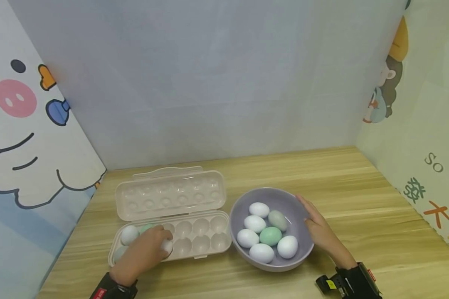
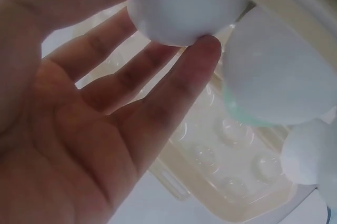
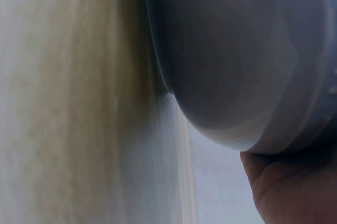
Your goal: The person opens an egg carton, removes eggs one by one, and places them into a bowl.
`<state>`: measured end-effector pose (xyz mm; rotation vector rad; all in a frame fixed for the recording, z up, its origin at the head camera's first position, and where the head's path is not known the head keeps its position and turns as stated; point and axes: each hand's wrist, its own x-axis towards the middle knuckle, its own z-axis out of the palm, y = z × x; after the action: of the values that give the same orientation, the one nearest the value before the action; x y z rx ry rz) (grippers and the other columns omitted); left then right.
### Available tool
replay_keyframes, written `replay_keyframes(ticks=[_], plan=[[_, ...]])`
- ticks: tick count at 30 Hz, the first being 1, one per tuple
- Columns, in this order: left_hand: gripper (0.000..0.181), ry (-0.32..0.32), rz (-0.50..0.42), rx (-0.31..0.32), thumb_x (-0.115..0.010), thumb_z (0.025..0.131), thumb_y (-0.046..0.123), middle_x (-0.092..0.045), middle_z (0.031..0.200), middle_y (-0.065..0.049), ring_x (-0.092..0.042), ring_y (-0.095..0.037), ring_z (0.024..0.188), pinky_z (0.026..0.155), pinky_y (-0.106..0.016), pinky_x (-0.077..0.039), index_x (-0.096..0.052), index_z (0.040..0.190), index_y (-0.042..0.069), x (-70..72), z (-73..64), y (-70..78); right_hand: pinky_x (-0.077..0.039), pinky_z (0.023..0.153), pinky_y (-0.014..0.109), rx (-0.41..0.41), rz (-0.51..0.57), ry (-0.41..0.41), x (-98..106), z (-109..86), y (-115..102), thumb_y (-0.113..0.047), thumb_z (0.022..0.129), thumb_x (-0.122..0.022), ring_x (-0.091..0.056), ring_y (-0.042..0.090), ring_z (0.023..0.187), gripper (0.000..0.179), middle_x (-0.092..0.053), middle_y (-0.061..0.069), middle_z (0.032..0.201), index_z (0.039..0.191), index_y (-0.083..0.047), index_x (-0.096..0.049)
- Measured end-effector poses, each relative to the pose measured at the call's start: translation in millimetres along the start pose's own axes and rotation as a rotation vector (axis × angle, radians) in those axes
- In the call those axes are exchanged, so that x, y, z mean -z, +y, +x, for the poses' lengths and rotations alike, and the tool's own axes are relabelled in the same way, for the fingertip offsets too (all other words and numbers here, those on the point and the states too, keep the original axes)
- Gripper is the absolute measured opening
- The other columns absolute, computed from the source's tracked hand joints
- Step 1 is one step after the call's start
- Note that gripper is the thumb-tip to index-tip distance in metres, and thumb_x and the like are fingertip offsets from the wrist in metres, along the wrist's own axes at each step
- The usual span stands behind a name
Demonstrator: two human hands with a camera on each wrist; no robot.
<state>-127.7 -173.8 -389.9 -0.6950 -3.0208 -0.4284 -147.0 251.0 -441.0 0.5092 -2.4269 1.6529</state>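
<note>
My left hand is over the near row of the open egg carton, holding a white egg between thumb and fingers. In the left wrist view, the fingertips touch that egg at the carton. White eggs and part of a green egg sit at the carton's left end, partly hidden by the hand. My right hand grips the right rim of a purple-grey bowl. Inside lie several white eggs, a green egg and a grey-green egg.
The carton's clear lid lies folded back behind its base. Bowl and carton stand side by side on a wood-grain table. A pale cloth wall rises behind, with printed panels at the left and right.
</note>
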Motion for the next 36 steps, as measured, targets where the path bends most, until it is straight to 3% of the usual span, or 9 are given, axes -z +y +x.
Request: replay_keyframes(ticks=[9, 15, 22, 25, 28, 32, 36], plan=[[0.032, 0.093, 0.068, -0.105, -0.073, 0.064, 0.005, -0.053, 0.084, -0.004, -0.055, -0.020, 0.078, 0.069, -0.036, -0.049, -0.060, 0.094, 0.004, 15.0, 9.5, 8.6, -0.014, 0.100, 0.062, 0.000, -0.008, 0.006, 0, 0.2, 1, 0.016, 0.077, -0.029, -0.015, 0.043, 0.128, 0.061, -0.021, 0.028, 0.139, 0.136, 0.001, -0.026], [0.034, 0.172, 0.066, -0.189, -0.073, 0.064, 0.004, -0.052, 0.087, -0.003, -0.052, -0.020, 0.082, 0.072, -0.035, -0.048, -0.060, 0.096, 0.003, 24.1, 25.0, 25.4, -0.014, 0.100, 0.062, -0.003, -0.023, 0.010, 0, -0.1, 1, 0.016, 0.076, -0.030, -0.016, 0.043, 0.128, 0.063, -0.023, 0.027, 0.139, 0.136, -0.002, -0.026], [0.037, 0.402, -0.005, -0.454, -0.072, 0.062, -0.001, -0.053, 0.089, -0.005, -0.050, -0.018, 0.081, 0.069, -0.030, -0.047, -0.060, 0.097, 0.002, 37.2, 62.4, 59.7, -0.015, 0.100, 0.063, -0.004, -0.041, 0.024, 2, -1.0, 0, 0.016, 0.077, -0.030, -0.016, 0.044, 0.128, 0.062, -0.024, 0.027, 0.139, 0.136, -0.002, -0.027], [0.035, 0.458, -0.051, -0.550, -0.071, 0.063, 0.000, -0.052, 0.088, -0.005, -0.049, -0.018, 0.081, 0.069, -0.029, -0.047, -0.059, 0.096, 0.002, 38.3, 77.3, 79.4, -0.014, 0.100, 0.063, -0.012, -0.031, 0.018, 3, -1.6, 0, 0.015, 0.078, -0.030, -0.015, 0.043, 0.128, 0.062, -0.022, 0.027, 0.139, 0.137, -0.003, -0.027], [0.033, 0.444, -0.102, -0.597, -0.070, 0.064, 0.003, -0.051, 0.089, -0.003, -0.047, -0.016, 0.082, 0.069, -0.027, -0.045, -0.060, 0.095, 0.005, 34.7, 89.1, 98.7, -0.013, 0.100, 0.063, -0.022, -0.025, 0.010, 2, -1.6, -1, 0.015, 0.078, -0.030, -0.013, 0.044, 0.129, 0.062, -0.020, 0.028, 0.140, 0.137, -0.003, -0.025], [0.031, 0.369, -0.154, -0.621, -0.070, 0.065, 0.006, -0.050, 0.090, 0.000, -0.046, -0.014, 0.083, 0.070, -0.023, -0.043, -0.059, 0.094, 0.008, 23.6, 101.1, 120.8, -0.013, 0.100, 0.064, -0.033, -0.021, 0.004, 1, -1.0, -2, 0.015, 0.079, -0.030, -0.012, 0.044, 0.129, 0.061, -0.019, 0.028, 0.140, 0.137, -0.003, -0.024], [0.030, 0.324, -0.138, -0.660, -0.071, 0.064, 0.009, -0.048, 0.088, 0.000, -0.046, -0.013, 0.079, 0.067, -0.019, -0.041, -0.058, 0.092, 0.009, 8.7, 108.5, 138.6, -0.013, 0.100, 0.063, -0.041, -0.018, -0.003, 0, -0.1, -2, 0.015, 0.079, -0.030, -0.012, 0.044, 0.129, 0.062, -0.018, 0.027, 0.141, 0.138, -0.003, -0.024]])
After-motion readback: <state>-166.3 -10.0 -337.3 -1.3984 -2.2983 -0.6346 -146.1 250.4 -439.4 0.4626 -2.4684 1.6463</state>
